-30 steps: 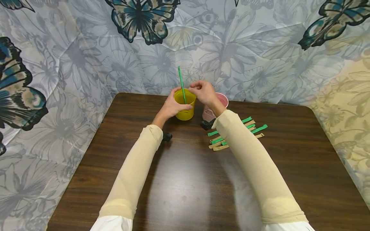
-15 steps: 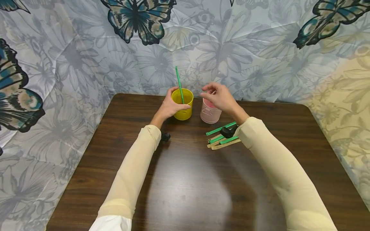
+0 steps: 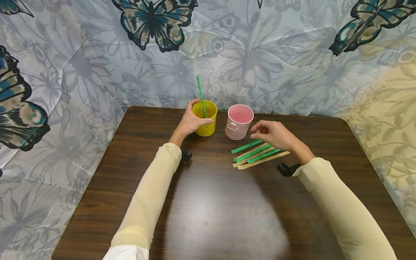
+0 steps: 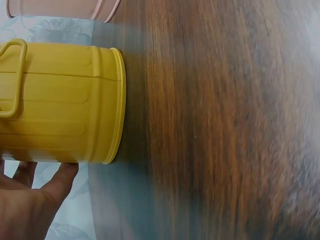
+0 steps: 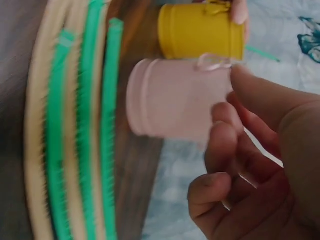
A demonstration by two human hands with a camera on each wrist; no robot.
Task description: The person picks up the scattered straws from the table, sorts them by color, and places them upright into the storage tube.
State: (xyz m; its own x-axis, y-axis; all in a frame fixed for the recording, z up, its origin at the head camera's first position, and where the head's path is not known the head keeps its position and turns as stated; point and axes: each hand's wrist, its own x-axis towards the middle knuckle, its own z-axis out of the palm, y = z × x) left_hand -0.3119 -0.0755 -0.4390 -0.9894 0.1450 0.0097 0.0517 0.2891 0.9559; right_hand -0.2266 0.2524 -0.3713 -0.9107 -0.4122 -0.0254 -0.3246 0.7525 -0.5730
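Observation:
My left hand [image 3: 190,122] holds a small yellow bucket [image 3: 206,130] by its left side, thumb across the front near the rim. The bucket stands upright on the table. One slim green stick, like a wrapped straw [image 3: 200,92], leans inside it, its top well above the rim. My right hand [image 3: 274,136], fingers loosely bent and holding nothing, hovers over a pile of similar green straws [image 3: 246,146] and tan straws [image 3: 264,161]. In the right wrist view the straws [image 5: 58,135] lie side by side, with crimped ends.
A pink bucket [image 3: 237,130] stands upright just right of the yellow one, between it and the straw pile. Both buckets are near the back edge of the dark wooden table [image 3: 146,119]. Behind hangs a butterfly-print cloth [image 3: 182,72].
My right hand has moved from beside the yellow bucket's rim, past the pink bucket, right and down to the straw pile. The left hand keeps its hold on the yellow bucket.

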